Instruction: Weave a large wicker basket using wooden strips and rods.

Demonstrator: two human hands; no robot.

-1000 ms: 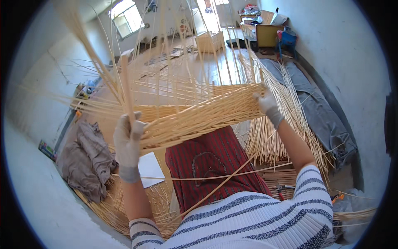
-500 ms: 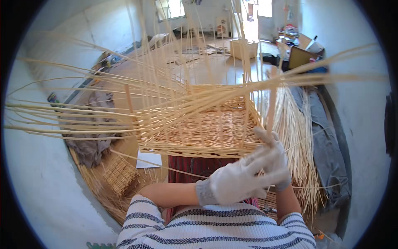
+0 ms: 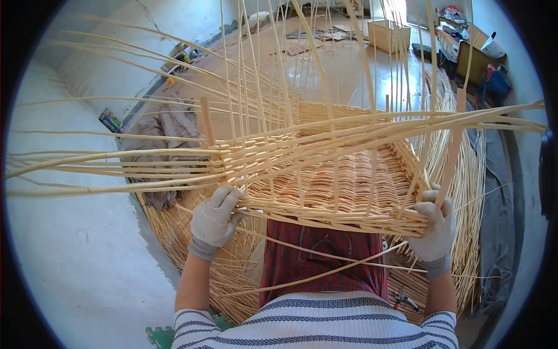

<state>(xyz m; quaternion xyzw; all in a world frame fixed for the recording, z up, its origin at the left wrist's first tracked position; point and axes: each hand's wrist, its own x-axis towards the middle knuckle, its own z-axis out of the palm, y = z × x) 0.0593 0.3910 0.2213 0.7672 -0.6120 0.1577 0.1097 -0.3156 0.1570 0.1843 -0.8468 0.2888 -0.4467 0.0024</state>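
Observation:
In front of me is an unfinished wicker basket, its base and low walls woven from pale rods. My left hand, in a whitish glove, grips its near left corner, thumb and fingers on the rim. At the near right corner my right hand, gloved too, holds the rim beside a flat wooden corner stake. Another corner stake rises above my left hand. Long loose rods cross over the basket to the right, others stick out left. Thin upright rods stand along the walls.
A dark red striped cloth covers my lap. Pliers lie by my right forearm. Bundled rods spread along the right, and grey cloth lies at left. A finished-looking wicker basket stands at the back.
My left hand has left the right corner, where it was beside my right hand, and now grips the left corner. The basket sits further right and slightly lower in view.

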